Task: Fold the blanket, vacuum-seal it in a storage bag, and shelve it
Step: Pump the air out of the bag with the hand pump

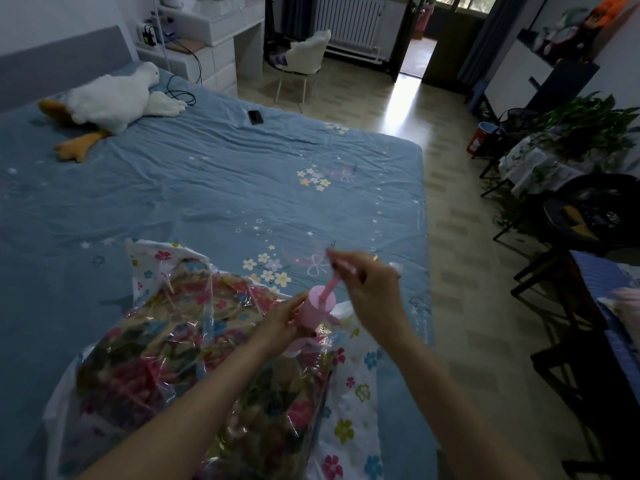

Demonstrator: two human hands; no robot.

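A folded floral blanket [180, 368] lies inside a clear storage bag [353, 403] with a flower-printed white border, at the near edge of the bed. A pink hand pump [317, 308] stands on the bag's near right part. My left hand [282, 318] grips the pump's cylinder. My right hand [370, 289] holds the pump's pink handle [341, 265], raised above the cylinder with the rod drawn out. The handle looks blurred.
The bed [214, 181] carries a blue sheet, a white plush goose [110, 98] at the far left and a black phone [255, 117]. Right of the bed is tiled floor [457, 216], then dark chairs [568, 341], a plant table and shelves.
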